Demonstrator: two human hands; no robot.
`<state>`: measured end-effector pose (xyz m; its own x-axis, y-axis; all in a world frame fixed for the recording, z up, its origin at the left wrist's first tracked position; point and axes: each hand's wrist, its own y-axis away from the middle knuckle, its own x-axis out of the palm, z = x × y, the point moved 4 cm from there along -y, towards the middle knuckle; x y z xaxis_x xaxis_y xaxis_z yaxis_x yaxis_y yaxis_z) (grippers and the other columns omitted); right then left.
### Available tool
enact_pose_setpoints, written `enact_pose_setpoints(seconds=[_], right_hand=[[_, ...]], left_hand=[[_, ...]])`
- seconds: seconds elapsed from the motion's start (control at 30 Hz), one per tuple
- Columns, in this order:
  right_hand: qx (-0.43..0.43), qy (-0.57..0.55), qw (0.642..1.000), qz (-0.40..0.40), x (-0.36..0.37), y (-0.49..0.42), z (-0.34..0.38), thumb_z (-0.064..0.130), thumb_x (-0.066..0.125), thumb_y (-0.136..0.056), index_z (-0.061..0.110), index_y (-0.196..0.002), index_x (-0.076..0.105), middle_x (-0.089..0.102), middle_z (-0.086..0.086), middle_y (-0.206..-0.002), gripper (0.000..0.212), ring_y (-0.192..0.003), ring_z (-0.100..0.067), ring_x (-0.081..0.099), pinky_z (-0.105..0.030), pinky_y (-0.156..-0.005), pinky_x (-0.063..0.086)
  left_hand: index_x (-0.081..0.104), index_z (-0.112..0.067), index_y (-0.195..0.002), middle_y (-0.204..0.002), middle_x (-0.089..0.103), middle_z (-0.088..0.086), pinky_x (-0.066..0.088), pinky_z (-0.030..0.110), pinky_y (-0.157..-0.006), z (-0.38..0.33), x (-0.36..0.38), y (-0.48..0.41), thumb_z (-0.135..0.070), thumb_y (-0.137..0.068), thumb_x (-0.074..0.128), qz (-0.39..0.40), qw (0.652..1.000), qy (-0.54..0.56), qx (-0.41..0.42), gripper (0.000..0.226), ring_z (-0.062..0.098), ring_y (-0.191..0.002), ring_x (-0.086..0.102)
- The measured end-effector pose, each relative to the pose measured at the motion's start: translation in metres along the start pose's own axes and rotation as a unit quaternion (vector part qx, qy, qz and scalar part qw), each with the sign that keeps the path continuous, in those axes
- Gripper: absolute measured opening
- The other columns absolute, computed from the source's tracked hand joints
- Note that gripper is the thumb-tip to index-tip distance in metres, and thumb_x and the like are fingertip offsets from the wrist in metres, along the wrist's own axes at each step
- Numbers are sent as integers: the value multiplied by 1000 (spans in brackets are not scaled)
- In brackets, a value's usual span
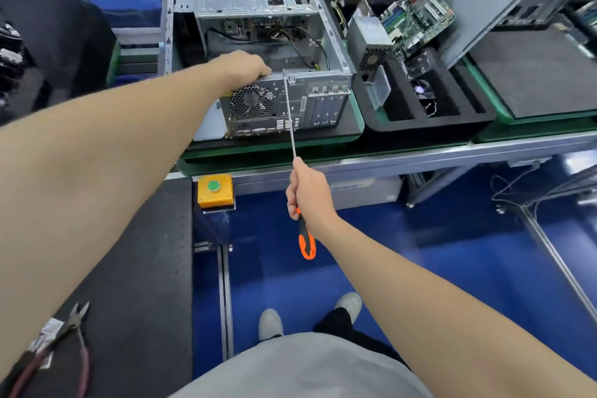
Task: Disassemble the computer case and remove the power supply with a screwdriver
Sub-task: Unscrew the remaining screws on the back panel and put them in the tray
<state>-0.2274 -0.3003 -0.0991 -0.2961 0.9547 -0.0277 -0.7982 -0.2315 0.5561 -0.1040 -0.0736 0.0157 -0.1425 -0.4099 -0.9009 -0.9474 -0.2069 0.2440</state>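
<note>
Computer case (258, 52) lying on its side on green-edged mat (323, 142), open face up, rear panel with round fan grille toward the wearer. Black cables loose inside.

Left hand (245, 66) on top rear edge of case, above the fan grille; fingers curled over the edge, gripping it.

Right hand (308, 191) below the case, out past the bench edge, fingers wrapped round the orange-and-black handle of a long screwdriver (292, 119). Shaft running up across the rear panel, tip at the upper rear edge of case, just right of left hand.

Right of case: black foam tray (420, 119) holding grey metal box (368, 42) with fan grille, green motherboard (416, 19) propped behind it.

Below case, on bench front: yellow button box (214, 191). Far lower left of case: cutters (74, 320) on black surface.
</note>
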Motion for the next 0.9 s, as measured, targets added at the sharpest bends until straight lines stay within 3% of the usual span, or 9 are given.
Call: enact_pose_setpoints(seconds=[0.1,0.2,0.23,0.3,0.37,0.43,0.57,0.9], right_hand=[[24,28,999,7,-1,10,-18,53,46,-95,22,-61,40,43,-2,-53,46,-43,-19,33,-27,-44,31],[45,77,996,1,-5,17,-33,51,44,-97,19,-67,39,43,-4,-57,44,-43,-19,36,-27,-45,33],[52,90,995,-2,-5,18,-37,50,43,-99,18,-69,40,44,-5,-58,44,-42,-19,37,-27,-45,35],[64,106,992,-7,-5,19,-41,47,41,-103,17,-71,45,47,-3,-55,44,-39,-17,40,-27,-45,37],[69,111,991,-7,-3,19,-42,46,40,-105,18,-75,50,49,-2,-53,43,-39,-16,42,-25,-43,38],[71,112,991,-8,-1,18,-40,46,40,-107,17,-77,52,51,-2,-54,43,-39,-16,44,-24,-42,38],[80,95,992,-8,4,19,-39,45,41,-109,16,-80,54,54,-4,-61,43,-42,-15,45,-25,-42,39],[72,77,994,-18,1,19,-40,45,40,-110,16,-81,53,53,-5,-64,43,-44,-14,44,-25,-43,39]], left_hand=[[44,-20,-76,-94,47,8,33,34,-67,-3,2,-3,-37,-106,46,16,997,65,-35,34,25,-88,40],[61,-9,-114,-136,50,16,37,44,-94,-1,2,-5,-39,-106,47,30,991,112,-63,34,33,-118,49],[62,-9,-113,-135,49,14,34,44,-98,0,3,-6,-39,-105,48,28,989,126,-67,33,32,-120,48],[56,-13,-92,-113,49,7,31,40,-91,1,4,-8,-37,-104,50,16,989,133,-61,27,27,-104,45],[45,-20,-74,-84,42,0,30,35,-74,0,4,-10,-32,-100,53,10,988,143,-54,30,22,-81,39],[36,-28,-64,-72,27,-6,21,33,-60,2,5,-8,-28,-90,55,11,985,161,-60,31,15,-64,25],[42,-28,-63,-70,29,-8,21,34,-58,8,7,-4,-35,-71,59,-6,977,187,-101,20,15,-61,25],[38,-28,-58,-68,28,-6,18,32,-58,8,10,-11,-33,-74,53,-11,985,154,-72,23,13,-59,21]])
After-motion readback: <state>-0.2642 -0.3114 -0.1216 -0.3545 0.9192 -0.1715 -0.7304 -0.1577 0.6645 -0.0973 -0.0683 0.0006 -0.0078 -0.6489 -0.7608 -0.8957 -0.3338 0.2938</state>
